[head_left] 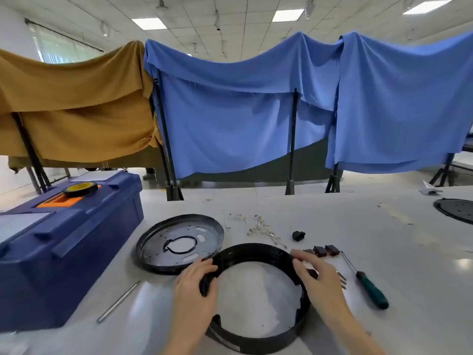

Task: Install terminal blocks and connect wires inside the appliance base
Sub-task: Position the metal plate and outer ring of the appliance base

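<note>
The left hand grips the left wall of the black ring base, which lies flat on the table with its opening upward, while the right hand rests loose, spread fingers on its right rim, terminal blocks just beyond.

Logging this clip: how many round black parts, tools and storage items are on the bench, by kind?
Round black parts: 3 (ring, plate, disc at the right edge)
Screwdriver: 1
Metal rod: 1
Toolbox: 1
Tape roll: 1
Total: 7
</note>
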`<state>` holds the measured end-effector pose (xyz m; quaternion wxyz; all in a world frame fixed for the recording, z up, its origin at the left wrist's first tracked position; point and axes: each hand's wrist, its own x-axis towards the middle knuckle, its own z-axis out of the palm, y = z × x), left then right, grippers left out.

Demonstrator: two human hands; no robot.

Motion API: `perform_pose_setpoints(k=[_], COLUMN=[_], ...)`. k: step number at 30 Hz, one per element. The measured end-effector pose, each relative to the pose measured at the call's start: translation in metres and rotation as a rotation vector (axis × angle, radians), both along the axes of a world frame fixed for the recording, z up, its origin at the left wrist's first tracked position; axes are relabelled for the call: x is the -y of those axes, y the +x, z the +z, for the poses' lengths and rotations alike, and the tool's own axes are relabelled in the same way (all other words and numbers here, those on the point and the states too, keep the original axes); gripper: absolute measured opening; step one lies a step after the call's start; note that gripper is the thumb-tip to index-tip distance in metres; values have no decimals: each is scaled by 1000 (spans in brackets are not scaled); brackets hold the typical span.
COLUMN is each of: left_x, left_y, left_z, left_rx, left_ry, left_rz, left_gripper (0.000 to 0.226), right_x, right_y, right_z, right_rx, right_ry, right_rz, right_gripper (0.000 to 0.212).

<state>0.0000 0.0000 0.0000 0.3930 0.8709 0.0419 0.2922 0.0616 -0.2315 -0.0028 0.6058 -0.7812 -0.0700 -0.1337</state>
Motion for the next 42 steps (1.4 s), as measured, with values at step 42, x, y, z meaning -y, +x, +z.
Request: perform_pose_setpoints(k=[42], left_x=[-11], left_y=[5], left_z=[42], left_rx=[297], left_ry=[640], left_rz=[48], left_gripper=[23], right_x=[-5], right_y=[-8], right_z=[1], right_rx=[48], right_ry=[-72], right_rz=[-41], right_gripper=[21])
